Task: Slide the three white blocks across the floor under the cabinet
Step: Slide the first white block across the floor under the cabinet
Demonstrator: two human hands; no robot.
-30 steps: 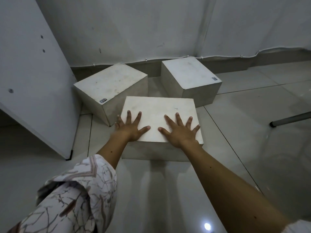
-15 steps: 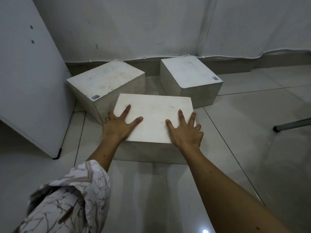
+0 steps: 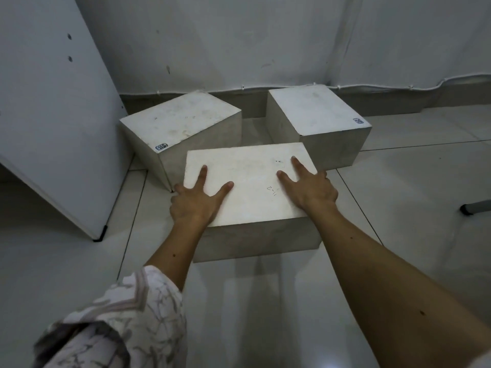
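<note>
I have the left hand (image 3: 195, 204) clamped over the left edge of the near block (image 3: 249, 192) and the right hand (image 3: 310, 191) over its right edge, forefingers and thumbs flat on top, the block on the floor (image 3: 265, 314) right of the cabinet (image 3: 47, 115), just before the left block (image 3: 180, 123) and right block (image 3: 316, 115).

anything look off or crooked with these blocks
The left rear block sits askew, turned diagonal to the tile lines of the floor, one corner by the near block. Otherwise only faint scuffs; nothing broken or spilled.
</note>
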